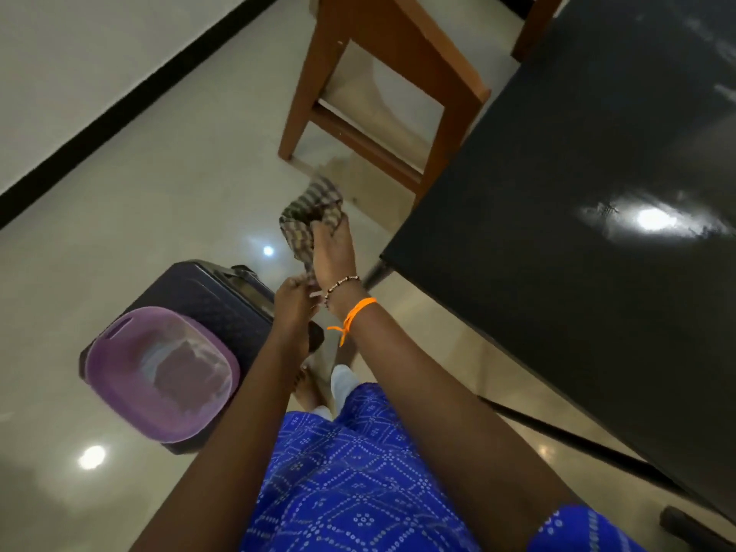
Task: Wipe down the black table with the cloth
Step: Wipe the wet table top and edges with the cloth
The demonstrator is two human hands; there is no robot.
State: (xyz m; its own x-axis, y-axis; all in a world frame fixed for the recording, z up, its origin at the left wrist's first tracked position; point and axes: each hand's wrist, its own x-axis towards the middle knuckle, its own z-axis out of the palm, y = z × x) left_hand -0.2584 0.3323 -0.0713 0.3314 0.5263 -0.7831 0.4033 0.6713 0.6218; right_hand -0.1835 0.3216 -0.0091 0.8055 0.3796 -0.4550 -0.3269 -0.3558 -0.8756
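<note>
A: Where is the cloth [311, 217]?

B: The right hand [333, 253] grips its upper part, fingers curled round the bunched checked fabric; the left hand [294, 300], just below the right wrist, pinches the cloth's lower end; so the cloth runs between the two hands, held in the air above the floor [159, 217].

A: And the black table [597, 193]?

B: It lies to the right of both hands; its near corner comes close to the right wrist, yet neither hand nor cloth touches it; its glossy top shows a bright spot of light and some pale smears.

A: What sits on the other side?

B: To the left of the left hand, and lower, a purple basin [159, 372] rests on top of a dark suitcase [215, 296]; beyond the hands stands a wooden chair [382, 93]; the right wrist carries a beaded bracelet [342, 286] and an orange thread [356, 312].
</note>
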